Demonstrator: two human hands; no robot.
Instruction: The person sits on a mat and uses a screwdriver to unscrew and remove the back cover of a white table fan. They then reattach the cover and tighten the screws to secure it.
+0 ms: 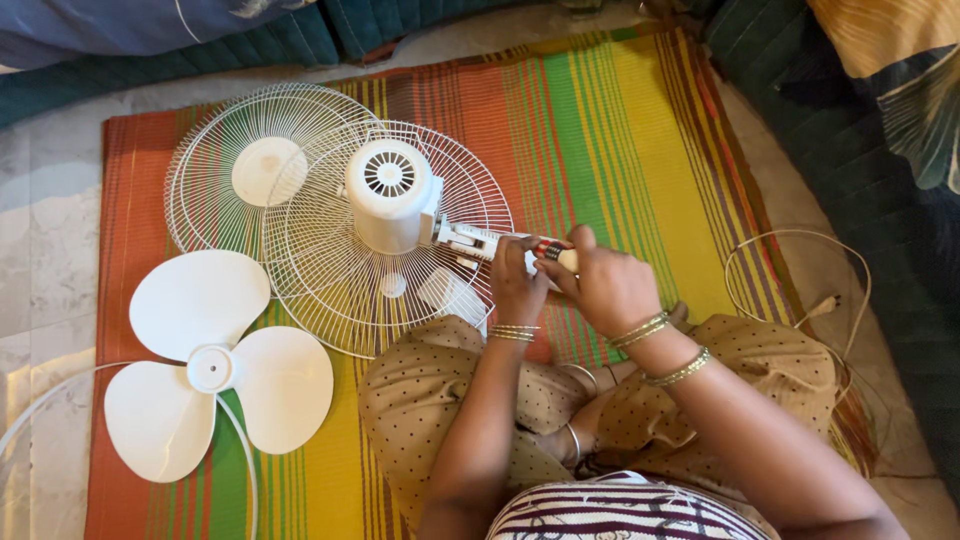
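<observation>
Both hands meet right of the white fan motor housing [392, 195]: the left hand [517, 283] closed on its neck bracket [478, 241], the right hand [607, 285] gripping a screwdriver [556, 254].

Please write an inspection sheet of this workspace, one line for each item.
Surface: striped mat in orange, green and yellow, on a pale stone floor.
Job's things: white fan motor on the rear grille; a screwdriver with a red and black handle at the motor's neck.
Clutter: front grille partly under the rear one; three-blade fan blade lying on the mat.
Grippers: left hand beside the screwdriver tip; right hand shut on the handle.
Cables: white cord looped on the right; a thin white ring under the blade.
Surroundings: dark green cushions, blue fabric.
</observation>
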